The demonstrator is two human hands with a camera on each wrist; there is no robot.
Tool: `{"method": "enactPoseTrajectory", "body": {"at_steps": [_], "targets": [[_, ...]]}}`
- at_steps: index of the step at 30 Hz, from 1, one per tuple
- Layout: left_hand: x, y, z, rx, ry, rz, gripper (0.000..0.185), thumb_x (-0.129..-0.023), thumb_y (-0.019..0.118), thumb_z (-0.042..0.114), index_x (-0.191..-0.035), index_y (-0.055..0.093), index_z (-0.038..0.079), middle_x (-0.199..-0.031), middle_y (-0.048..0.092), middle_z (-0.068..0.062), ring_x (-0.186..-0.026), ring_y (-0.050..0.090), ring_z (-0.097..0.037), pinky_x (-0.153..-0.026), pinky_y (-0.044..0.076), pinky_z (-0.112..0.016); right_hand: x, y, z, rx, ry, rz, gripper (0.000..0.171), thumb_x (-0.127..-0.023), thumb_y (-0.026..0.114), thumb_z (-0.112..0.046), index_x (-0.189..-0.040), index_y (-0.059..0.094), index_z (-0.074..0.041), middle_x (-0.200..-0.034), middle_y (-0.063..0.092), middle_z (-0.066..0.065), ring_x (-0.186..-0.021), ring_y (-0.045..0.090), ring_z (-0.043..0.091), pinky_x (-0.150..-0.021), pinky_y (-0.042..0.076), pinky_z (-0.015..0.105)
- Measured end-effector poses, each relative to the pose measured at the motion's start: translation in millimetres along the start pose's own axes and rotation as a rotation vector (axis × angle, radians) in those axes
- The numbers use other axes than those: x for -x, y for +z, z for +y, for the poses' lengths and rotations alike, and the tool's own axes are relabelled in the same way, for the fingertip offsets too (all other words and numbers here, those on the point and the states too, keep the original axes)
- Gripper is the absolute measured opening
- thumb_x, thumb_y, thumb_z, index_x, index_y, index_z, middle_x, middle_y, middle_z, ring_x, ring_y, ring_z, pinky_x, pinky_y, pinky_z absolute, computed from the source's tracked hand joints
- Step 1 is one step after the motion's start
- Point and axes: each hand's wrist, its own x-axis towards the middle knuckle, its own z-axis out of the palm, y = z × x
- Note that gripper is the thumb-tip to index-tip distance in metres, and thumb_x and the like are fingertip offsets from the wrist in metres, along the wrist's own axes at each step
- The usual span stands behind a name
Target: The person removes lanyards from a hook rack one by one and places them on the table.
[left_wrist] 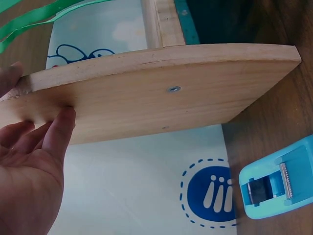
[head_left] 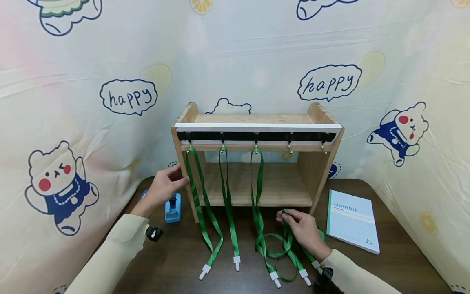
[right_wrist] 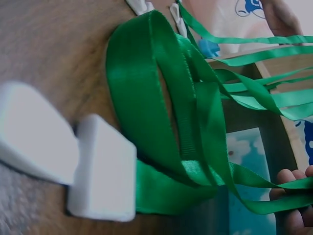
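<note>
Green lanyard [head_left: 285, 239] partly hidden under right hand [head_left: 302, 229].

Blue tape dispenser [head_left: 173, 208] left of the shelf; Gambit notebook [head_left: 352, 221] right

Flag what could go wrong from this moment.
1. The loose green lanyards by the right hand overlap on the table and may tangle when one is lifted.
2. The left hand only touches the wooden rack side; a tug on a lanyard might shift it toward the tape dispenser.
</note>
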Motion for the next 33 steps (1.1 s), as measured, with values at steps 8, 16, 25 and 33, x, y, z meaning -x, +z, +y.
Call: {"method": "enactPoseTrajectory", "body": {"at_steps": [8, 16, 25, 33], "targets": [[-0.3, 0.3, -1.6, 0.005, 0.006, 0.004, 0.063, -0.100, 0.065, 0.032, -0.155, 0.042, 0.014, -0.137, 0.064, -0.018, -0.122, 0.063, -0.032, -0.094, 0.060, -0.041, 0, 3, 5, 0.020, 0.054, -0.030, 0.019, -0.100, 0.064, -0.018, -0.111, 0.077, -0.012, -0.104, 0.080, 0.005, -0.096, 0.077, 0.014, -0.086, 0.057, 0.016], [-0.5, 1.2, -2.0, 0.006, 0.010, 0.005, 0.063, -0.100, 0.064, 0.032, -0.155, 0.042, 0.014, -0.138, 0.063, -0.018, -0.123, 0.063, -0.033, -0.095, 0.060, -0.041, 0, 5, 8, -0.004, 0.092, -0.053, 0.021, -0.100, 0.064, -0.018, -0.114, 0.076, -0.008, -0.107, 0.079, 0.007, -0.097, 0.077, 0.015, -0.089, 0.059, 0.022], [-0.6, 0.8, -1.7, -0.002, 0.004, 0.005, 0.062, -0.100, 0.064, 0.034, -0.154, 0.043, 0.014, -0.137, 0.064, -0.017, -0.122, 0.063, -0.032, -0.096, 0.059, -0.044, -1, 7, 12, 0.037, 0.123, -0.042, 0.022, -0.099, 0.065, -0.015, -0.115, 0.076, -0.007, -0.105, 0.080, 0.005, -0.096, 0.077, 0.016, -0.088, 0.060, 0.023], [-0.4, -0.1, -2.7, -0.001, -0.005, 0.005, 0.064, -0.100, 0.064, 0.034, -0.155, 0.042, 0.013, -0.139, 0.063, -0.018, -0.123, 0.062, -0.034, -0.098, 0.058, -0.048, -3, 8, 16, 0.076, 0.154, -0.049, 0.022, -0.099, 0.065, -0.017, -0.116, 0.077, -0.009, -0.106, 0.080, 0.004, -0.098, 0.077, 0.016, -0.088, 0.060, 0.026]]}}
